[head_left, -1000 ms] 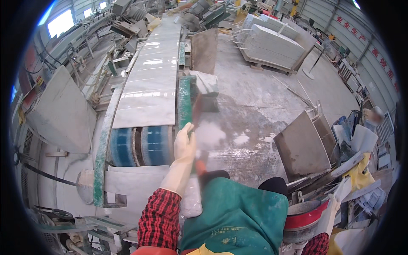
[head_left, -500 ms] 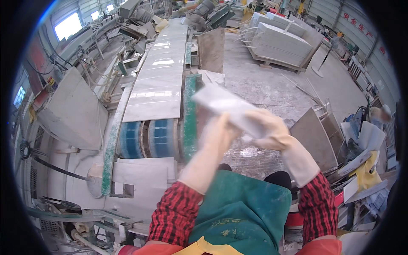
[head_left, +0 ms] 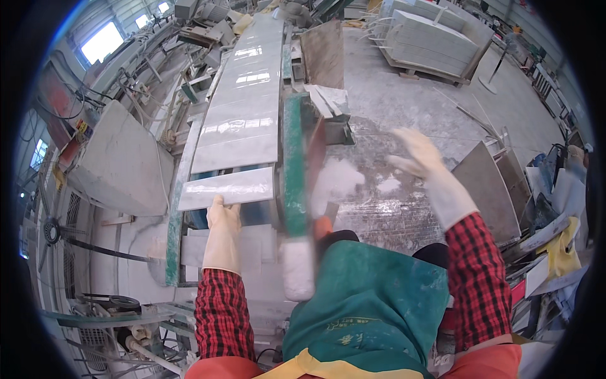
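Observation:
My left hand (head_left: pixel 223 221), in a pale rubber glove, grips the near edge of a short white stone slab (head_left: pixel 230 188). Fingers go under the slab and the thumb rests at its edge. It lies over the blue belt rollers (head_left: pixel 255 213) at the near end of a conveyor line, a narrow gap short of the row of polished white slabs (head_left: pixel 243 120). My right hand (head_left: pixel 420 155), gloved alike, is held out over the floor to the right, fingers apart and nothing in it.
A green rail (head_left: pixel 294 145) edges the conveyor on the right, its near end rounded and white. Broken slab pieces (head_left: pixel 328 101) lie beside it. Banded slabs (head_left: pixel 429 41) stand on a pallet at the far right. Leaning panels (head_left: pixel 486 183) and scrap are at right; a big stone block (head_left: pixel 123 164) is left.
The slab has gone from both hands in front of me to the conveyor's near end, left hand still on it. My right hand has let go and moved up and right.

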Available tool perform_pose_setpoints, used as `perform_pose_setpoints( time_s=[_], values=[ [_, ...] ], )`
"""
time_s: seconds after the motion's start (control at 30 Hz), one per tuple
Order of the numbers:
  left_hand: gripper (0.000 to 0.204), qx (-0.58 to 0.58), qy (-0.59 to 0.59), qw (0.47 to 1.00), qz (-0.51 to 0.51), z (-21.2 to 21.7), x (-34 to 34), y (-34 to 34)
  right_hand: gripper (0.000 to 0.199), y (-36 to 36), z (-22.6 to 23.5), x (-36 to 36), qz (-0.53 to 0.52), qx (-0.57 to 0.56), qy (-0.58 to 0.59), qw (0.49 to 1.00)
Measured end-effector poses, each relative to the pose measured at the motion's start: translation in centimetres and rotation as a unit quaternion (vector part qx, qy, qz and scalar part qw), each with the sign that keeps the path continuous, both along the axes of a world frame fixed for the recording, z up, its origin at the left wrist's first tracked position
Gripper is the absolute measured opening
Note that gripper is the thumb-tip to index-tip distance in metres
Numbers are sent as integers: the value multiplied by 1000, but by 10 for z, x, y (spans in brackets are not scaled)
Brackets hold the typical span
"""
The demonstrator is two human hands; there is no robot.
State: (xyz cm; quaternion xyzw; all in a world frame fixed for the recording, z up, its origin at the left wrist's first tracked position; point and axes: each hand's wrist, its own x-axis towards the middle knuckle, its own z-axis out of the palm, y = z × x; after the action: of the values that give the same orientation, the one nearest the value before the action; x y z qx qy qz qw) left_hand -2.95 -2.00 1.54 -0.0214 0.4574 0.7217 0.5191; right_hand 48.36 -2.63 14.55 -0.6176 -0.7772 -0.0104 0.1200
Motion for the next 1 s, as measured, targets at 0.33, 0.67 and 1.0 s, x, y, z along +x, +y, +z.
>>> perform_pose_setpoints(
  time_s=[0.33, 0.67, 1.0],
  values=[
    [43, -31, 46, 998, -15, 3, 23, 24, 67, -310, -113, 325, -462, -79, 85, 879],
    [38, -6, 51, 998, -29, -16, 10, 42, 52, -424, -110, 257, -502, 2, 32, 864],
    [30, -84, 137, 975, -152, 15, -5, 28, 48, -409, -108, 223, -522, 44, -10, 852]
  ],
)
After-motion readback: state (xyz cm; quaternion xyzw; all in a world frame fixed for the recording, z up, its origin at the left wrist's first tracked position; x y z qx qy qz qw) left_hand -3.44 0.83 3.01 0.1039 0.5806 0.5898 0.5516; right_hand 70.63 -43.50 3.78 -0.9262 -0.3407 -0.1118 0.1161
